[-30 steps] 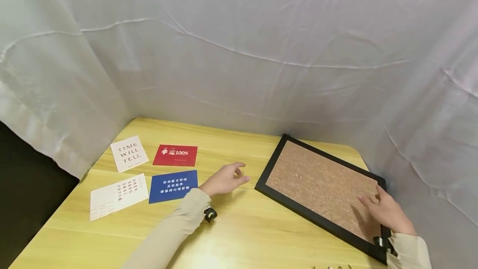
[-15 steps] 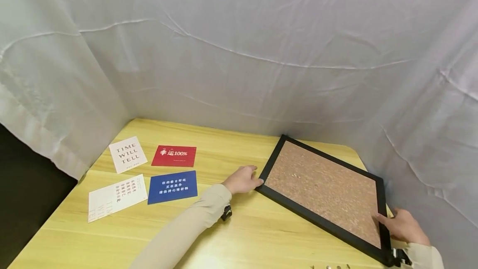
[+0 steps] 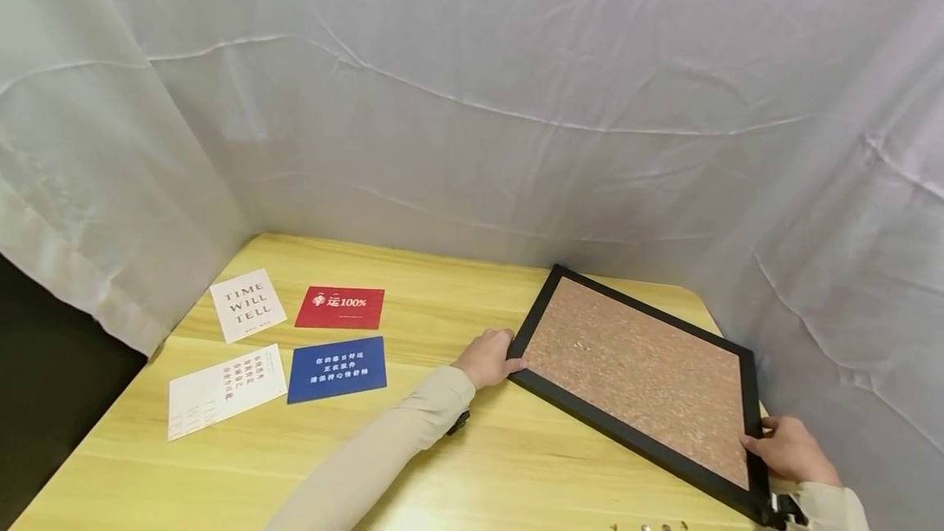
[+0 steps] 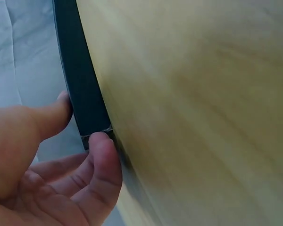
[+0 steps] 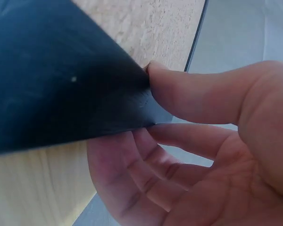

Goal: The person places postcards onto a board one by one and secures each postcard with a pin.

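A cork board (image 3: 634, 375) with a black frame (image 5: 61, 80) lies slanted on the right of the table. My left hand (image 3: 487, 357) grips the frame's left corner; in the left wrist view, its thumb (image 4: 56, 113) is against one face and a fingertip (image 4: 105, 150) presses at the corner's end. On the opposite side, my right hand (image 3: 795, 449) holds the frame's right edge. The right wrist view has that thumb (image 5: 193, 92) over the front of the frame, at the cork's border, and the fingers (image 5: 132, 165) bent beneath it.
On the left of the wooden table (image 3: 472, 465) lie a white square card (image 3: 248, 305), a red card (image 3: 340, 306), a blue card (image 3: 337, 369) and a white oblong card (image 3: 227, 392). Several tiny pieces (image 3: 646, 527) sit at the bottom edge. Pale curtains (image 3: 472, 170) surround the table.
My left hand has moved right from open table to the board's left corner and taken hold. My right hand has gone from above the cork to gripping the right edge.
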A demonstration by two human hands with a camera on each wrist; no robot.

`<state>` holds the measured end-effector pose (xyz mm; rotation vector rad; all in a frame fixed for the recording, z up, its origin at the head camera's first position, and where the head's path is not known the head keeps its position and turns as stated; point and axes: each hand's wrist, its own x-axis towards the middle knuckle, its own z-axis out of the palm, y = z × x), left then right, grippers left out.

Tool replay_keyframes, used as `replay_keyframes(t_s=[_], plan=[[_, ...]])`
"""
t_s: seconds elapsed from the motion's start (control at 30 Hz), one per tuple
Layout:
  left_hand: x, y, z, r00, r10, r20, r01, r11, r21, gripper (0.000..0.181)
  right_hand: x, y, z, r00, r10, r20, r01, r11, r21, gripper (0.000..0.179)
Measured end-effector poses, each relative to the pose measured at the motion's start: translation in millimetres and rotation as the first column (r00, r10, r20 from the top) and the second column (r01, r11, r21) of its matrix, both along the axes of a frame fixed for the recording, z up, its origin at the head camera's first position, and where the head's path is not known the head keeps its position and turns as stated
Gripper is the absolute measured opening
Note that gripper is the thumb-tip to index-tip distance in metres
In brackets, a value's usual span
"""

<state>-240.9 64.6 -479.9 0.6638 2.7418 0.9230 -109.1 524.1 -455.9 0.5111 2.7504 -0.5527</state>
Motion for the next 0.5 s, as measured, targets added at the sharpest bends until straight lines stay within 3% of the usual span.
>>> replay_keyframes(t_s=[0.3, 0.5], plan=[[1.1, 2.9, 2.7, 1.0, -0.01, -0.018, 0.01, 1.0, 0.012, 0.036, 0.1, 3.9, 1.8, 1.0, -0.011, 0.0, 0.011, 1.0, -0.013, 0.073], [2.7, -2.6, 9.2, 0.999, -0.031, -0.012, 0.031, 0.999, -0.02, 0.041, -0.9, -2.7, 5.2, 1.0, 0.001, -0.023, -0.002, 0.999, -0.042, 0.065]])
